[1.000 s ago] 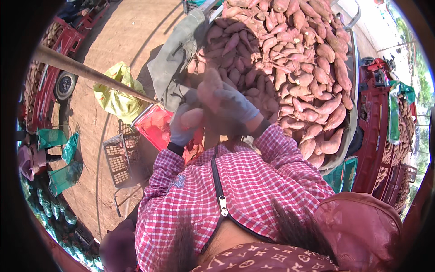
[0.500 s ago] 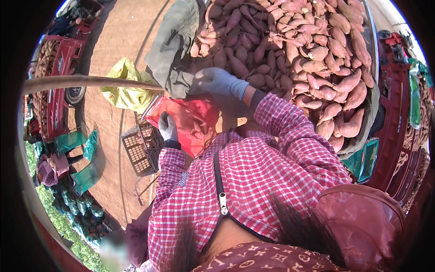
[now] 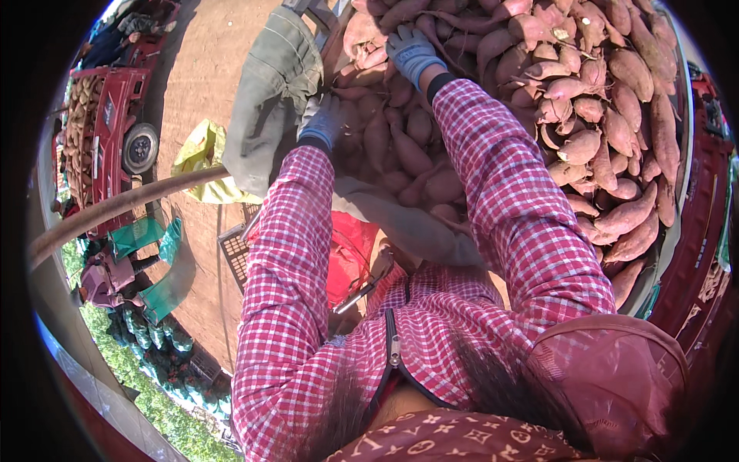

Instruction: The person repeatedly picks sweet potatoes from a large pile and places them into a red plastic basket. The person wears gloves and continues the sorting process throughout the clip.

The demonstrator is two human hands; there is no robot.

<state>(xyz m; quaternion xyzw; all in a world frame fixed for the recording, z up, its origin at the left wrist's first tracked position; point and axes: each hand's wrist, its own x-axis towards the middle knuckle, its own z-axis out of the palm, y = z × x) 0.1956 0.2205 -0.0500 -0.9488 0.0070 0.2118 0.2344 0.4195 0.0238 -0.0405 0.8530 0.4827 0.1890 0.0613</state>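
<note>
Both hands, in grey-blue gloves, reach forward into a heap of sweet potatoes [image 3: 585, 115] that fills the upper right of the view. The right hand [image 3: 412, 50] lies palm-down on the top of the heap, fingers curled over a pale tuber [image 3: 368, 35]; whether it grips or only rests there cannot be told. The left hand [image 3: 322, 123] sits lower, in shadow at the heap's left edge, fingers bent down among dark tubers; how far it is closed is not clear at this angle. A grey-green cloth [image 3: 269, 100] hangs just left of the left hand, along the side of the heap. Below the forearms, a red bag [image 3: 350, 254] lies partly hidden by the left sleeve [image 3: 285, 254], with a dark crate [image 3: 235, 258] beside it on the bare ground. A yellow sack [image 3: 200, 154] lies further left. A curved pole [image 3: 115, 208] crosses the left side, in front of a red vehicle [image 3: 112, 115].
</note>
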